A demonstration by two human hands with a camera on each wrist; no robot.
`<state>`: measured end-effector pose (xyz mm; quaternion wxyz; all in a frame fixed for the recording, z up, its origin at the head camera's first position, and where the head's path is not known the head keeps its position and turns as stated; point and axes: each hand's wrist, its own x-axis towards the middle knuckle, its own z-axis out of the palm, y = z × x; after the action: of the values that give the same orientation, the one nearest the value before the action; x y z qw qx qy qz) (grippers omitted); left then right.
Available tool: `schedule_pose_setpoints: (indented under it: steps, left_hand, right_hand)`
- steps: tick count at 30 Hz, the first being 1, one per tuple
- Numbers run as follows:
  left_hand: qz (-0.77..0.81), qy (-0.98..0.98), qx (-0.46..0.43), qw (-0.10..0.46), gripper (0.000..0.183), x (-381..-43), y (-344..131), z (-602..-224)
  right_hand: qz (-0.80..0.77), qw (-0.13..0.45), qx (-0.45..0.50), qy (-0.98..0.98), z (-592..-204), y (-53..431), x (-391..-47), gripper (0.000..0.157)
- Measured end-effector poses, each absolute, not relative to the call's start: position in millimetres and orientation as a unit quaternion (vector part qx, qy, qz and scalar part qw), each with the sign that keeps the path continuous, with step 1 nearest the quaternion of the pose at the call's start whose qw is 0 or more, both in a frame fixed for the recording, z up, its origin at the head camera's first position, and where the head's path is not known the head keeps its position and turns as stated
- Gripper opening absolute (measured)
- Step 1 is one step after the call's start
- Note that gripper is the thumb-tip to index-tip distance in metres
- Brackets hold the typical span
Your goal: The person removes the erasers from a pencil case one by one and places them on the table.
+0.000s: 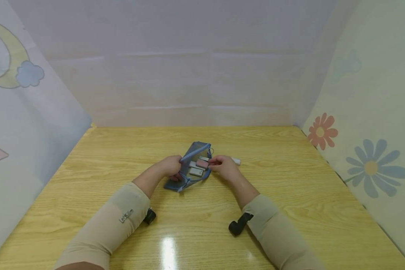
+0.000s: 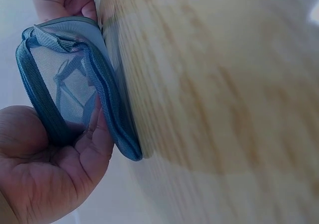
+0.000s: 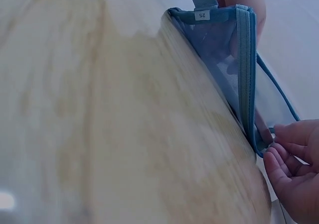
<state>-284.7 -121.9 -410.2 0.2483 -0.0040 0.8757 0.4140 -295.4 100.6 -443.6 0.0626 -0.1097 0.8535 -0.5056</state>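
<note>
A blue mesh zipper pouch (image 1: 185, 170) lies on the table with its mouth spread open. My left hand (image 1: 171, 167) grips its left side; in the left wrist view, the fingers (image 2: 102, 129) curl round the pouch's edge. Inside are several small flat blocks, among them a pink block (image 1: 202, 164) and a white block (image 1: 196, 172); their exact kind is unclear. My right hand (image 1: 224, 167) is at the right rim, close to the pink block. Its thumb and fingers pinch the pouch's edge (image 3: 257, 147) in the right wrist view, where the fingertips partly hide the contact.
On the wooden table (image 1: 121, 146), a white object (image 1: 236, 161) lies just behind my right hand, partly hidden by it. A pale wall (image 1: 189, 90) rises at the table's back, and decorated panels flank both sides. A small ring (image 1: 211, 151) hangs at the pouch's far corner.
</note>
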Motion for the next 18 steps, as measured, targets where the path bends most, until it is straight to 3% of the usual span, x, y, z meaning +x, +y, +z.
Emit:
schedule_pose_setpoints:
  steps: [7, 18]
  left_hand:
    - [0.412, 0.875, -0.005, 0.254, 0.029, -284.2, -122.0, -409.6]
    - [0.41, 0.877, -0.002, 0.252, 0.024, -284.1, -121.3, -410.0]
  right_hand:
    - [-0.495, 0.049, -0.091, 0.863, -446.8, 96.0, -294.9, 0.019]
    - [-0.476, 0.055, -0.058, 0.876, -446.9, 90.3, -292.9, 0.022]
